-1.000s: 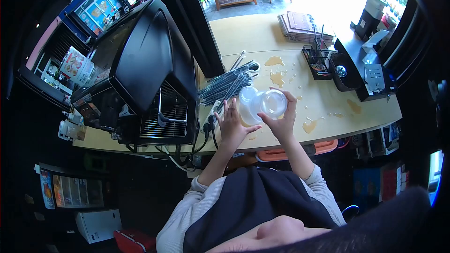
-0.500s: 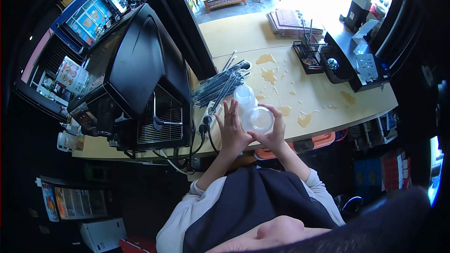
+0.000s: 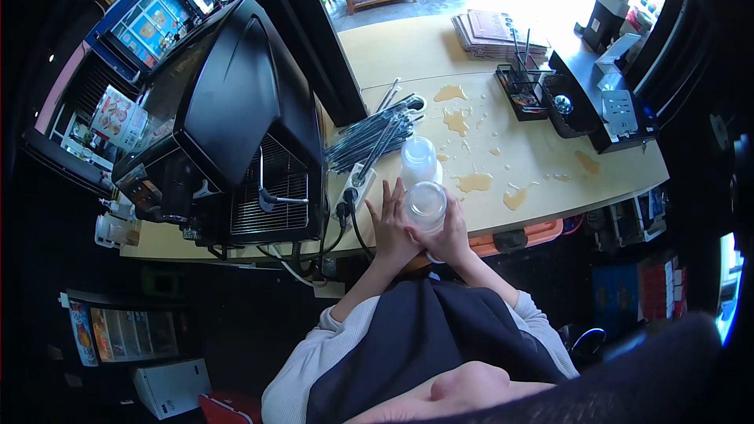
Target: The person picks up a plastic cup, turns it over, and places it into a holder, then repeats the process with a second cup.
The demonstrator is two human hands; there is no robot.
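Note:
Two upright stacks of clear plastic cups stand close together near the counter's front edge. The nearer plastic cups (image 3: 426, 202) are between my two hands. My right hand (image 3: 449, 234) is wrapped round their right side, thumb toward me. My left hand (image 3: 393, 229) presses against their left side, its fingers stretched up along the wall and partly spread. Just beyond my fingertips is the farther stack of cups (image 3: 419, 155), which neither hand grips. To its left lies a bundle of wrapped dark straws (image 3: 373, 140) beside a white power strip (image 3: 359, 180).
Puddles of light brown liquid (image 3: 455, 121) spread over the wooden counter (image 3: 542, 165). A black espresso machine (image 3: 228, 102) stands at left. Farther right are a black organizer (image 3: 521, 98), a black basket (image 3: 567, 118) and stacked menus (image 3: 499, 35). Plugged cables (image 3: 345, 208) run over the front edge.
My right hand has drawn the nearer cups slightly left and toward me. My left hand has closed in from spread fingers to the cups' side. The view has shifted a little.

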